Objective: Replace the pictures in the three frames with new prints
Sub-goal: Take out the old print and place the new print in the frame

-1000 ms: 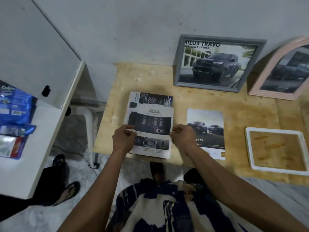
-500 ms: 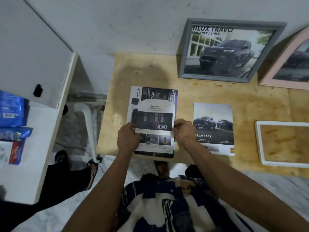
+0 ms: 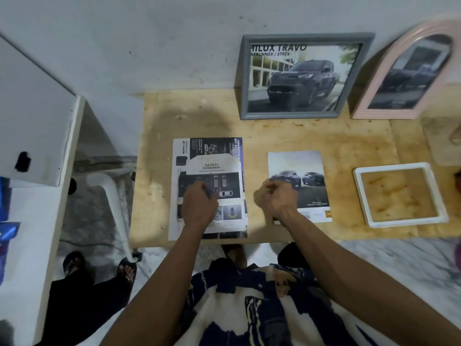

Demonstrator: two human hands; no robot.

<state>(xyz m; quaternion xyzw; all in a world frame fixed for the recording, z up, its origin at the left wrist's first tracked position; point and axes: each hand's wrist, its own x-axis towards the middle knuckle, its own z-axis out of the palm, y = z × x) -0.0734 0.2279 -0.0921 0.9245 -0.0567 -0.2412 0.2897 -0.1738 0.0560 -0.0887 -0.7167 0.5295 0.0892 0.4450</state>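
An arch-cut print headed SAFETY [image 3: 214,166] lies on a larger brochure sheet [image 3: 212,146] on the plywood table [image 3: 324,136]. My left hand [image 3: 199,206] rests on top of it, fingertips down on its dark car picture. My right hand [image 3: 277,198] hovers with curled fingers over the left edge of a print of two cars [image 3: 299,166]; nothing shows in it. A grey frame [image 3: 306,38] with a truck picture and a pink arched frame [image 3: 374,91] lean against the wall. A white square frame [image 3: 359,196] lies flat with bare wood showing through.
A white cabinet [image 3: 32,121] and shelf with blue packs [image 3: 5,196] stand at the left. Between it and the table are a white chair leg [image 3: 112,196] and another person's sandalled feet [image 3: 127,270]. The table's front edge runs just under my wrists.
Both hands held the SAFETY print by its side edges. The left hand now lies on its middle; the right hand has let go and moved right to the two-car print.
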